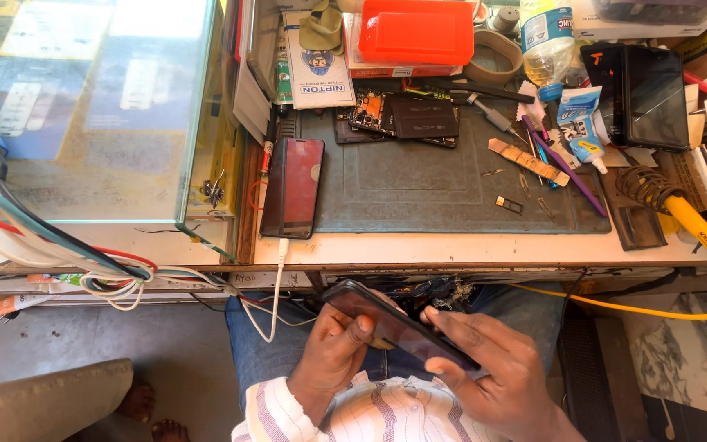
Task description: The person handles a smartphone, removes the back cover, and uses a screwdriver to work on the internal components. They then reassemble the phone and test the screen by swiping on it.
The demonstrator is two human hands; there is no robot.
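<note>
Over my lap, below the workbench edge, both hands hold a dark smartphone (386, 323), tilted with its screen up. My left hand (333, 356) grips its lower left side, thumb on the glass. My right hand (493, 368) clasps its right end, fingers curled over the edge. On the grey work mat (419, 180) lies an opened phone (407, 119) with its circuit board and battery exposed. A second phone with a reddish screen (292, 187) rests at the mat's left edge, a white cable (276, 278) plugged into its bottom.
A glass case (100, 106) fills the left. A soldering iron with a yellow cord (697, 229), tweezers, a purple tool (566, 168), a glue tube (578, 123), a red box (415, 31), a tape roll (493, 57) and stacked dark phones (640, 94) crowd the bench. Another person's foot (137, 401) shows at lower left.
</note>
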